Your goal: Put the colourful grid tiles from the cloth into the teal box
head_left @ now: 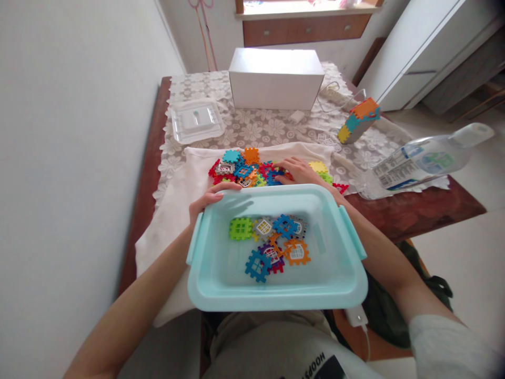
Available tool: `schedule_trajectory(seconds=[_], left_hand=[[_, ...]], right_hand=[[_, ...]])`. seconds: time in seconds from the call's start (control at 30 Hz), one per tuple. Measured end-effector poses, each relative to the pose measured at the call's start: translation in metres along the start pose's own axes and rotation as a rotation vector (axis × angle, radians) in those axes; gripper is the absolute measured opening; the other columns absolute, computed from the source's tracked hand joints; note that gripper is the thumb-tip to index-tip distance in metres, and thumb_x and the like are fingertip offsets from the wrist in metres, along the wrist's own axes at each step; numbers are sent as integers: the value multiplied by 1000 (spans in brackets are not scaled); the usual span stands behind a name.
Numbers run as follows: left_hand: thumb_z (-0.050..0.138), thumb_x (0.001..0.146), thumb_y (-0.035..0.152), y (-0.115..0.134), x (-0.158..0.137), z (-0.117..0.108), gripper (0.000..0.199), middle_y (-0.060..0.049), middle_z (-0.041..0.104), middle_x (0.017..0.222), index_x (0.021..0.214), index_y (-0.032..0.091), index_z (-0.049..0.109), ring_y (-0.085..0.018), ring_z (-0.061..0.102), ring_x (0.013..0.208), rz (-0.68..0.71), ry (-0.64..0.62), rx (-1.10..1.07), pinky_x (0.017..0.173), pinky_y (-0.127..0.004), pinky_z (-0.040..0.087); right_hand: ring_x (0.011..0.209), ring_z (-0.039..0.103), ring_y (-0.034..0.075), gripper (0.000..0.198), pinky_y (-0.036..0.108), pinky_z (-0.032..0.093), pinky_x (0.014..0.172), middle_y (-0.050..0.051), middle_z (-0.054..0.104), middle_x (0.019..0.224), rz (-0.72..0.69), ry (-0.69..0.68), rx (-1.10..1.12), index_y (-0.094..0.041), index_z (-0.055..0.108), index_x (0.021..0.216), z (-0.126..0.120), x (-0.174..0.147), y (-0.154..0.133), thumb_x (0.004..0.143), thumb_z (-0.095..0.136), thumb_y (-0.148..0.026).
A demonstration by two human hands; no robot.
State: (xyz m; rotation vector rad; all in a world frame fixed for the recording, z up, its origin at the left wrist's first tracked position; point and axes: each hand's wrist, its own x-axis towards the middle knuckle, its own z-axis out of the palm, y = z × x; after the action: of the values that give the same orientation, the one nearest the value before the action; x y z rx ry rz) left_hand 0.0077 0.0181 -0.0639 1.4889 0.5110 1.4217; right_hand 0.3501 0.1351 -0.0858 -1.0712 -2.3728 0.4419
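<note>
— What colour is the tub [221, 273]?
— Pale turquoise, with tiles [272, 245] inside in lime green, blue, orange, grey, purple and red.
— And the pile [252, 169] behind it?
— Mixed: teal, orange, red, blue, yellow, green, lying on a cream cloth [177, 200].
— The surface [414, 210]?
— Dark reddish brown, under a white lace cover [260, 126] with a flower pattern.
— Anything else?
— A plain white box [276, 79], a clear lid [196, 121], and a clear bottle [426, 160] with a blue and white label.
</note>
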Motion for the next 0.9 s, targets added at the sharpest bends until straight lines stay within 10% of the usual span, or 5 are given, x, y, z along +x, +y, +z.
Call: schedule_trajectory(seconds=[0.57,0.9], left_hand=[[84,88,50,9,5,10,27,-5,82,119,113,39,86,-33,79,103,-190,22,36,88,-51,75],[76,92,50,13,14,15,28,-6,85,116,113,36,89,-30,82,94,-251,15,32,75,-42,75]], right_hand=[[106,75,27,23,47,64,102,7,82,115,9,42,519,-27,83,111,-17,0,-26,95,79,-43],[86,67,23,50,47,68,87,2,70,108,134,314,1105,-34,64,111,-49,-7,-39,83,88,-68]])
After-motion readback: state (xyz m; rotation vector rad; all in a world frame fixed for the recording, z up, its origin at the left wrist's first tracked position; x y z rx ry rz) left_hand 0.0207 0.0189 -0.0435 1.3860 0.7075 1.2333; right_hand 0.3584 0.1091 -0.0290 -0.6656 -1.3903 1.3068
